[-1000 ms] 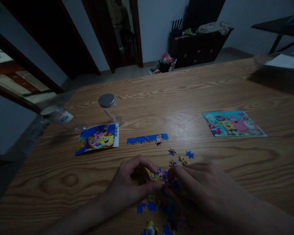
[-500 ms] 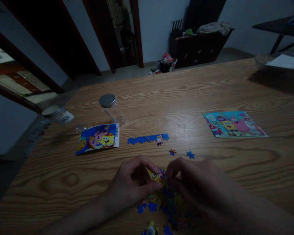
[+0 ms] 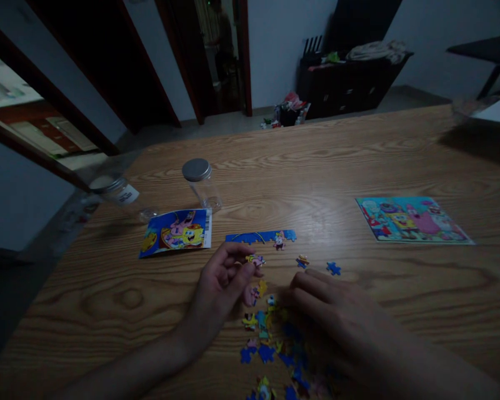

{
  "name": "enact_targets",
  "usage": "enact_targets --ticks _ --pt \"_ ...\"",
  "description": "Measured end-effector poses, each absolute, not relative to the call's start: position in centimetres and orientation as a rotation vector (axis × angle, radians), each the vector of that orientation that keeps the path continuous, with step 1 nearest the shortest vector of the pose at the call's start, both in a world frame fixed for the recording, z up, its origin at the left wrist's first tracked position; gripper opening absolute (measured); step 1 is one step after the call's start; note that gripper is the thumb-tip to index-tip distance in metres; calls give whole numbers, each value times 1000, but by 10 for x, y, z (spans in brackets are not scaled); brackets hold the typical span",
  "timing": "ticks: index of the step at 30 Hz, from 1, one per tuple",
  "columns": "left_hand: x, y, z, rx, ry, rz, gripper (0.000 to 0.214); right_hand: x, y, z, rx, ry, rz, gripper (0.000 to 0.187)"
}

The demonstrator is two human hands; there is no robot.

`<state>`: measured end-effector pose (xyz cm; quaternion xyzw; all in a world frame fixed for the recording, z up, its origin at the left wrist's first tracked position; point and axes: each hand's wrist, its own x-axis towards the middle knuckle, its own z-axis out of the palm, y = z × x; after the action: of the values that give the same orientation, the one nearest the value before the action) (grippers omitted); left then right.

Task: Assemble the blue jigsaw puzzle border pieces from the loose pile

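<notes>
I have the left hand [image 3: 219,283] pinching a jigsaw piece [image 3: 255,259] by the short assembled blue strip [image 3: 260,237], the right hand [image 3: 337,314] curled, its grip unclear, beside the larger pile of loose pieces [image 3: 266,339].

Loose puzzle pieces [image 3: 264,336] in the way

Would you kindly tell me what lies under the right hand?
Blue puzzle pieces spread out from beneath the right hand on the table; what lies directly under the palm is hidden.
</notes>
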<state>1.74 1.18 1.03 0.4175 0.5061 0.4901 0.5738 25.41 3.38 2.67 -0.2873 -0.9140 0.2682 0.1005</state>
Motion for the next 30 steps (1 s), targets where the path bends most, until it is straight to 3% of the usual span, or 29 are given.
enact_targets --ticks 4,10,13,30 --pt "16 11 11 1010 1168 1141 32 243 36 23 -782 -2704 710 26" --pt "17 13 15 1015 1171 1178 31 208 45 20 -686 -2704 357 6" --pt "17 13 14 1021 1152 1181 30 198 43 14 -735 -2712 235 5" --pt "17 12 12 1022 1154 1103 28 241 19 24 -769 -2687 653 11"
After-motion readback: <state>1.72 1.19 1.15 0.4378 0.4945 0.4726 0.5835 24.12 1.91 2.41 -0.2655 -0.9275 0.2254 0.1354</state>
